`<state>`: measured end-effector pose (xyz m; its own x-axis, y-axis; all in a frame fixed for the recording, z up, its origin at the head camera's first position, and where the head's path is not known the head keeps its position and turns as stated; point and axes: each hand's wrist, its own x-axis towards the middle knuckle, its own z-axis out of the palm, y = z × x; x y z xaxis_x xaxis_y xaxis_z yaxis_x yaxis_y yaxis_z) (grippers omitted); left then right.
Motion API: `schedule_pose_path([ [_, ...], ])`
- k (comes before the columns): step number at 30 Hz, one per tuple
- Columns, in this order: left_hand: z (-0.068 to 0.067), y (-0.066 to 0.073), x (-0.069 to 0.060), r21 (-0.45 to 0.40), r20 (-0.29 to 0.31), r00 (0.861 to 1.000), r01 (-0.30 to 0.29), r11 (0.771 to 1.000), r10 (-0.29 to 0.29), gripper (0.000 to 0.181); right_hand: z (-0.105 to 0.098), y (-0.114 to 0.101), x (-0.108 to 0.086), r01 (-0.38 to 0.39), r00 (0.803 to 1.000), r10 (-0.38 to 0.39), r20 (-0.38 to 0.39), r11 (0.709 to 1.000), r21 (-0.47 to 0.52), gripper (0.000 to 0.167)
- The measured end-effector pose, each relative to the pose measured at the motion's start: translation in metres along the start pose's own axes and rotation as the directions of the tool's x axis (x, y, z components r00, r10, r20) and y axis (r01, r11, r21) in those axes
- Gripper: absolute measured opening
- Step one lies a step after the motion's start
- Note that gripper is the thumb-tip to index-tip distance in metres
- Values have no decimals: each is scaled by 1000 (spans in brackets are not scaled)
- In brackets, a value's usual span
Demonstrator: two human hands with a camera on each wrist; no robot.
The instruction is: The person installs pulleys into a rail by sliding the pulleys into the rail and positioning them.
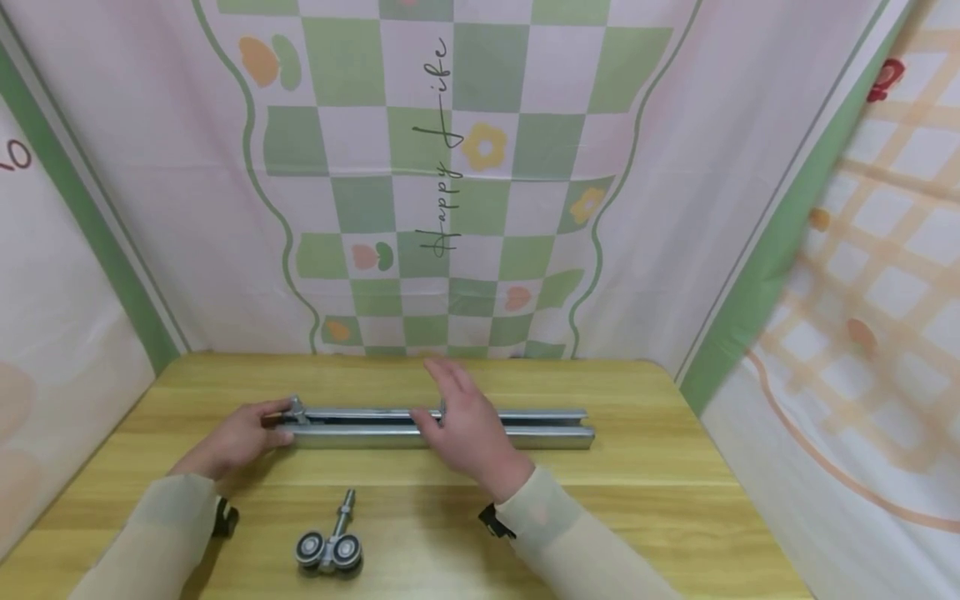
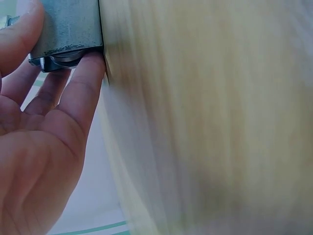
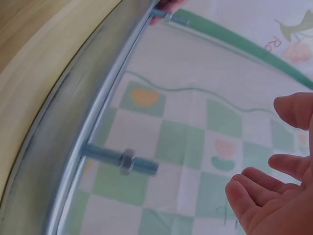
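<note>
A metal channel rail [image 1: 551, 438] lies crosswise on the wooden table, its slot facing up. My left hand [image 1: 238, 437] grips the rail's left end, thumb and fingers on either side. In the left wrist view, part of a roller [image 2: 68, 59] shows inside the rail end [image 2: 73, 27], by the fingertips. A bolt [image 1: 297, 408] stands up from the slot there. Over the middle of the rail is my right hand [image 1: 472, 429], fingers extended, holding nothing. The right wrist view shows a threaded bolt with a nut [image 3: 127, 160] projecting from the slot, apart from that hand.
A roller trolley [image 1: 330, 546] with a threaded bolt lies on the table [image 1: 637, 517] in front of the rail. Behind the table hangs a checkered cloth [image 1: 487, 208], with more cloth on both sides.
</note>
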<state>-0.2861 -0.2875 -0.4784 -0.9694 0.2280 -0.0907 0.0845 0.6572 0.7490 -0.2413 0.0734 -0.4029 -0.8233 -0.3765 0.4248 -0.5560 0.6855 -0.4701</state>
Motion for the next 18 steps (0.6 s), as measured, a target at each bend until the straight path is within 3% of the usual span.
schedule_pose_path([
  [4,-1,1,1,-3,1,1000,9,1000,-9,72,1,-10,-2,36,999,-36,17,999,-17,66],
  [18,-1,1,1,-2,7,1000,7,1000,-7,72,21,-24,-9,22,993,-18,114,999,-33,68],
])
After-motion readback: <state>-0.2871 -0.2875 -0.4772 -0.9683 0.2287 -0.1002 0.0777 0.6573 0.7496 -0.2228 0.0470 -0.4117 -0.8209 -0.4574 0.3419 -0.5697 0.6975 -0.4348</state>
